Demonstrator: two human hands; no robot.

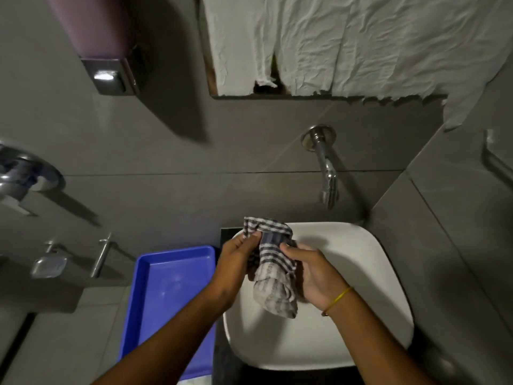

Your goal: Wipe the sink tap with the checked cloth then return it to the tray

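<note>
The checked cloth (273,276), grey and white with dark stripes, hangs bunched between both hands over the white sink (361,273). My left hand (236,259) pinches its upper left edge. My right hand (316,276) grips its right side; a yellow band circles that wrist. The chrome tap (326,170) juts from the grey wall above the sink, well above and to the right of the cloth, touching neither hand. The blue tray (166,287) lies left of the sink, with nothing in the part I can see; my left forearm crosses its lower right part.
A soap dispenser (105,68) hangs on the wall at upper left. Chrome fittings (25,173) and a soap dish (48,263) sit on the left wall. A mirror covered with crumpled paper (347,43) is above the tap. A towel bar (497,159) is at far right.
</note>
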